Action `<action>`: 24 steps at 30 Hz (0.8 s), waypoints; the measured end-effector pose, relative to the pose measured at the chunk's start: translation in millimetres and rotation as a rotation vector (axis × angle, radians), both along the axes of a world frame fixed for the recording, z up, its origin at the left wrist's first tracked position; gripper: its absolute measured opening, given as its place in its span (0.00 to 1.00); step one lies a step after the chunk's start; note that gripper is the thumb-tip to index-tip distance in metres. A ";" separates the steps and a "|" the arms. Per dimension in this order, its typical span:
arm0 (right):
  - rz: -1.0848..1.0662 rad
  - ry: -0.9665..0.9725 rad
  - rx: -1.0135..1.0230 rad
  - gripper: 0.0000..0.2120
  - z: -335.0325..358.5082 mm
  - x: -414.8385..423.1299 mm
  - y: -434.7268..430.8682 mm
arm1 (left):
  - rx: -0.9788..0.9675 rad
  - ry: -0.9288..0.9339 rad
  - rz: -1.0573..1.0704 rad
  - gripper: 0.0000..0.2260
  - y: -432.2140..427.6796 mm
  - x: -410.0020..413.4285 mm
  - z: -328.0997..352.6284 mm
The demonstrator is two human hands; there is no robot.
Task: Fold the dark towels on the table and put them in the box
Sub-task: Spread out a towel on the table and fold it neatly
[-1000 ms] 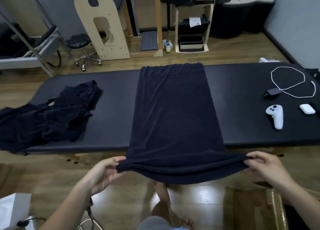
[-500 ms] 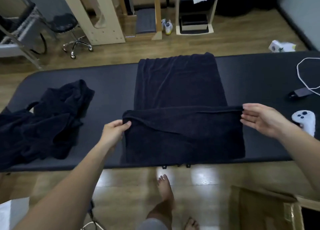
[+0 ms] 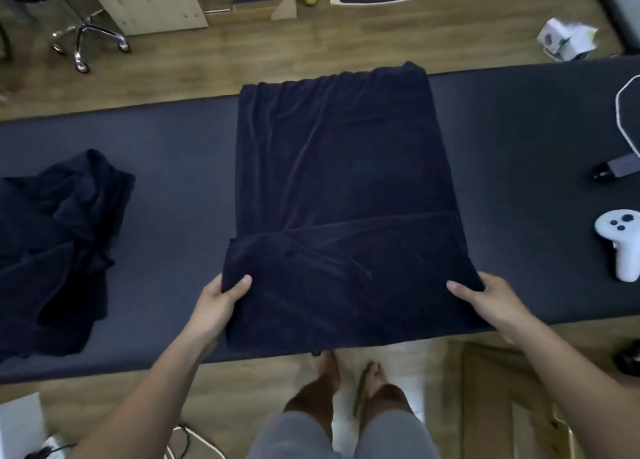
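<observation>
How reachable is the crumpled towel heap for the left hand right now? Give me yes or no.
Probably yes, once it lets go: the left hand grips a near corner of the spread towel, and the crumpled towel heap lies on its side with only bare table between.

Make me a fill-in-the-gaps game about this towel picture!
1. The crumpled towel lies on the flat towel's ___ side.
2. The controller on the table is coloured ___.
3. The cardboard box stands on the ___.
Missing words: left; white; floor.
</observation>
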State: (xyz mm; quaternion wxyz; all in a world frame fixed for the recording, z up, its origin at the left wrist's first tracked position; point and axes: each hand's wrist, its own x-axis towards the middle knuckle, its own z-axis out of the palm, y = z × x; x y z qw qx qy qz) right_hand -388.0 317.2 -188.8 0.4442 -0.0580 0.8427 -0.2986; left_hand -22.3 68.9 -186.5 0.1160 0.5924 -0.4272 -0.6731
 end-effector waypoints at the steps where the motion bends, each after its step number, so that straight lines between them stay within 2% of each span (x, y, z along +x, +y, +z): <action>1: -0.004 -0.023 -0.021 0.16 -0.1 -3.5 4.7 | 0.001 0.037 0.021 0.12 2.6 -2.7 1.7; 4: -0.037 -0.086 -0.015 0.17 -12.6 -3.6 20.8 | 0.031 -0.068 0.038 0.15 22.1 1.9 -7.9; 8: 0.021 -0.106 -0.023 0.16 -12.3 -11.5 16.7 | 0.044 -0.216 0.046 0.06 36.9 18.9 -16.8; 10: 0.078 -0.093 -0.029 0.15 -9.0 -21.0 13.5 | -0.025 -0.287 0.137 0.10 40.1 24.6 -10.4; 12: 0.045 -0.078 -0.061 0.15 -9.5 -27.5 16.3 | -0.052 -0.357 0.206 0.12 43.3 33.3 -6.2; 15: -0.042 -0.172 -0.114 0.10 -6.4 -33.1 10.1 | 0.006 -0.342 0.198 0.12 44.4 29.2 -0.5; 18: -0.059 -0.246 -0.093 0.11 -1.0 -36.5 3.4 | -0.117 -0.328 0.202 0.08 33.5 1.8 1.9; 19: -0.037 -0.234 -0.074 0.12 -2.2 -37.4 3.9 | -0.172 -0.366 0.169 0.07 28.3 -9.5 2.8; 21: 0.039 -0.163 0.002 0.13 -0.5 -42.3 1.4 | -0.319 -0.515 0.004 0.16 18.1 -30.7 3.2; 23: 0.247 0.059 0.123 0.14 2.2 -53.0 -5.8 | -0.634 -0.726 -0.329 0.25 6.9 -43.2 2.0; 24: 0.358 0.215 0.162 0.16 4.5 -58.2 -13.4 | -0.811 -0.775 -0.540 0.26 0.3 -47.0 0.0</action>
